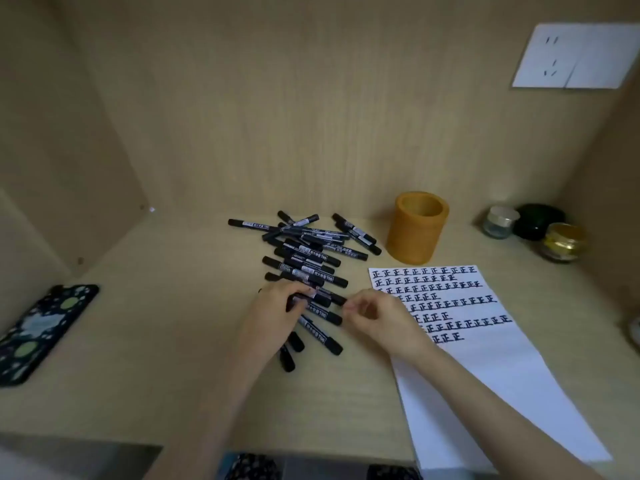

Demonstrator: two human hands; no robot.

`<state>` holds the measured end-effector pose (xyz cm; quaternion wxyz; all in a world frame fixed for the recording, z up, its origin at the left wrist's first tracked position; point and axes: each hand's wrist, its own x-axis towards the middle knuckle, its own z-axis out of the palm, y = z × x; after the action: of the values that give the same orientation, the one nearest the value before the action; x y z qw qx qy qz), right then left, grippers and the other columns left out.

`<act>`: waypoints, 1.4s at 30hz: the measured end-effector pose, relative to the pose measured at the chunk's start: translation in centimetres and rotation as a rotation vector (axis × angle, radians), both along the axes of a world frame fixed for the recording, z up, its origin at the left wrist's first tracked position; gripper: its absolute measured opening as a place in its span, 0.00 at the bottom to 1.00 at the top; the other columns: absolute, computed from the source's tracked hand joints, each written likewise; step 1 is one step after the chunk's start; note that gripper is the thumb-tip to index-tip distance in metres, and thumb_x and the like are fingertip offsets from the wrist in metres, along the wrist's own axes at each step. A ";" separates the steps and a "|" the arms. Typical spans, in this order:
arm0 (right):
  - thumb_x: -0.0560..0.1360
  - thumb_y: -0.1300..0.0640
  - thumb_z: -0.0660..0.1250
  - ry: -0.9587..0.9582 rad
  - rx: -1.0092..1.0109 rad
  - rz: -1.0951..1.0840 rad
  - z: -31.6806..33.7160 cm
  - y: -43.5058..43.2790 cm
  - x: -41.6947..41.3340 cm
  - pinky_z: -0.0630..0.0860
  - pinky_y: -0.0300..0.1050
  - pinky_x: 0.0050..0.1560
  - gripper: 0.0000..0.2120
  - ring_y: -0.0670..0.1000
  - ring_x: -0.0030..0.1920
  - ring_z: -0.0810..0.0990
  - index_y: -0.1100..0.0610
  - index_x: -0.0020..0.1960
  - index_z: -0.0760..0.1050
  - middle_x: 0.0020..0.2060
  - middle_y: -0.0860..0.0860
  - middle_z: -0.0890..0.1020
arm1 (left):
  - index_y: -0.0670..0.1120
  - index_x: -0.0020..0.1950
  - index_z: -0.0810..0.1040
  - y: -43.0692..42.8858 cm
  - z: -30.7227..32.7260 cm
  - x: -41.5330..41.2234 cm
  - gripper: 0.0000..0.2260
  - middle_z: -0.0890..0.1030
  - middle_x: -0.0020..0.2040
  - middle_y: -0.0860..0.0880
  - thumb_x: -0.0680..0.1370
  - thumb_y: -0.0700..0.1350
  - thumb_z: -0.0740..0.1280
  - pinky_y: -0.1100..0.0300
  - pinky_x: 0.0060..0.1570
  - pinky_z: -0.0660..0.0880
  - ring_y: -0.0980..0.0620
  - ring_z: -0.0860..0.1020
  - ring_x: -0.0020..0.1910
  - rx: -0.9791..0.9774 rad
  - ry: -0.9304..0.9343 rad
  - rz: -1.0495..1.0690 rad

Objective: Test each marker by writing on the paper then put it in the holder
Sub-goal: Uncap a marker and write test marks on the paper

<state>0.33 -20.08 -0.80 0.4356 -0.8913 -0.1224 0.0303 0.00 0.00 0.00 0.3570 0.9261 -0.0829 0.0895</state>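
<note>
Now black marker (322, 296) with white label, held by left hand (277, 311)

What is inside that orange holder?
No markers show inside the orange holder; only its bare inner wall near the rim is visible. Its bottom is hidden by the front wall. The markers lie beside it on the desk.

Pale wooden desk (173, 375), white wall socket (575, 57)

Home study nook: a light wood-grain desk (166, 375) enclosed by matching panels, a white wall socket (575, 57) at upper right, three small glass jars (533, 230) in the corner, and a patterned phone (41, 330) lying at left.
</note>
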 end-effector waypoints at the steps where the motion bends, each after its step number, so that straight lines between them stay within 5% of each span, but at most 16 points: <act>1: 0.74 0.50 0.71 0.001 -0.017 0.001 -0.2 0.4 -0.6 0.73 0.41 0.46 0.06 0.43 0.42 0.76 0.51 0.47 0.79 0.41 0.45 0.80 | 0.53 0.55 0.80 0.1 -0.2 -0.6 0.09 0.76 0.49 0.58 0.77 0.42 0.66 0.73 0.42 0.66 0.62 0.71 0.45 0.017 -0.003 0.000; 5: 0.68 0.41 0.73 -0.019 -0.167 -0.032 -0.9 1.9 -2.4 0.72 0.41 0.43 0.15 0.44 0.42 0.76 0.51 0.44 0.78 0.40 0.44 0.77 | 0.52 0.52 0.81 0.8 -1.2 -2.4 0.09 0.79 0.50 0.57 0.75 0.40 0.68 0.71 0.51 0.67 0.57 0.73 0.51 -0.010 -0.038 -0.016; 9: 0.68 0.42 0.74 -0.137 -0.263 -0.057 -1.3 2.8 -3.3 0.68 0.40 0.41 0.15 0.45 0.45 0.73 0.52 0.44 0.75 0.41 0.45 0.74 | 0.52 0.53 0.81 1.4 -1.2 -3.7 0.09 0.79 0.52 0.57 0.75 0.40 0.68 0.66 0.55 0.67 0.58 0.74 0.54 -0.018 -0.056 -0.017; 14: 0.73 0.50 0.71 -0.108 -0.148 -0.174 -1.5 2.4 -4.0 0.73 0.45 0.46 0.07 0.48 0.46 0.76 0.52 0.45 0.76 0.44 0.47 0.77 | 0.52 0.59 0.78 1.8 -0.9 -4.9 0.14 0.76 0.57 0.56 0.76 0.40 0.67 0.60 0.62 0.68 0.57 0.72 0.58 -0.014 -0.040 0.012; 19: 0.73 0.51 0.72 -0.108 0.045 -0.230 -0.5 -0.2 -5.4 0.68 0.38 0.37 0.05 0.43 0.36 0.74 0.52 0.43 0.79 0.37 0.45 0.80 | 0.54 0.70 0.69 0.8 -0.7 -5.4 0.23 0.69 0.67 0.55 0.76 0.42 0.67 0.61 0.69 0.60 0.56 0.65 0.68 -0.013 -0.047 -0.045; 22: 0.72 0.53 0.73 -0.080 0.117 -0.176 0.4 -1.5 -5.9 0.69 0.35 0.38 0.03 0.46 0.37 0.75 0.52 0.43 0.80 0.39 0.49 0.82 | 0.52 0.72 0.64 -0.4 -0.6 -5.4 0.26 0.64 0.70 0.55 0.75 0.45 0.68 0.64 0.68 0.57 0.58 0.60 0.69 0.068 -0.128 -0.049; 27: 0.72 0.58 0.73 -0.075 0.236 -0.162 1.8 -3.3 -6.6 0.71 0.34 0.39 0.03 0.43 0.36 0.75 0.53 0.44 0.80 0.35 0.45 0.81 | 0.49 0.65 0.73 -2.1 -0.3 -5.0 0.20 0.67 0.68 0.51 0.74 0.49 0.69 0.59 0.64 0.64 0.54 0.63 0.69 0.139 -0.271 -0.060; 33: 0.74 0.60 0.70 -0.041 0.463 -0.180 2.1 -4.6 -7.0 0.72 0.38 0.33 0.03 0.45 0.31 0.74 0.58 0.46 0.81 0.36 0.58 0.79 | 0.48 0.63 0.71 -4.9 -0.2 -5.4 0.14 0.77 0.59 0.53 0.79 0.51 0.60 0.58 0.56 0.73 0.56 0.75 0.58 0.141 -0.093 -0.151; 38: 0.76 0.58 0.68 0.000 0.741 -0.252 1.9 -5.0 -7.0 0.69 0.41 0.31 0.08 0.50 0.29 0.72 0.63 0.48 0.78 0.32 0.55 0.78 | 0.47 0.62 0.70 -7.6 -1.0 -6.2 0.15 0.73 0.49 0.55 0.82 0.51 0.51 0.64 0.44 0.67 0.57 0.72 0.47 0.071 -0.011 -0.213; 42: 0.74 0.53 0.69 0.037 0.686 -0.223 1.3 -4.2 -7.1 0.67 0.40 0.25 0.09 0.49 0.24 0.70 0.60 0.43 0.78 0.27 0.54 0.75 | 0.49 0.59 0.71 -9.3 -1.3 -6.7 0.13 0.75 0.48 0.54 0.82 0.52 0.52 0.63 0.42 0.66 0.57 0.74 0.47 0.003 -0.034 -0.268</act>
<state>-6.77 -24.24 0.46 0.7122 -0.7003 -0.0194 -0.0439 -6.69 -9.35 -1.32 0.3631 0.9056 -0.2118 0.0565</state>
